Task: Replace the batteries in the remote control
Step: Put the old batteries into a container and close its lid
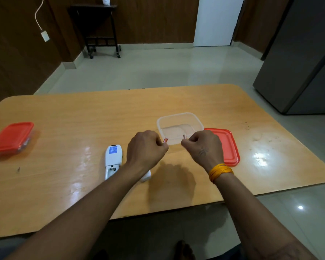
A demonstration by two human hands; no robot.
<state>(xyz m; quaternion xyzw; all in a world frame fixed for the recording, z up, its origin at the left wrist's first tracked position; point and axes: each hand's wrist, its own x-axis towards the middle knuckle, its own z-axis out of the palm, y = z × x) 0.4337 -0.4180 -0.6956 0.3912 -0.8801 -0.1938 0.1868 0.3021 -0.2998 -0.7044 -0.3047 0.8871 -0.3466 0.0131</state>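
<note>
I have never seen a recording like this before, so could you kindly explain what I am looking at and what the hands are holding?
There is no machine here: one camera worn on a person's head looks forward and down at their own two bare hands above a wooden table. The left hand pinches a small battery, and the right hand pinches another battery, both beside an open clear container. Its red lid lies to the right. A white remote control lies face down with its battery bay open, and what looks like its cover is partly hidden under the left forearm. A closed red-lidded container sits far left.
</note>
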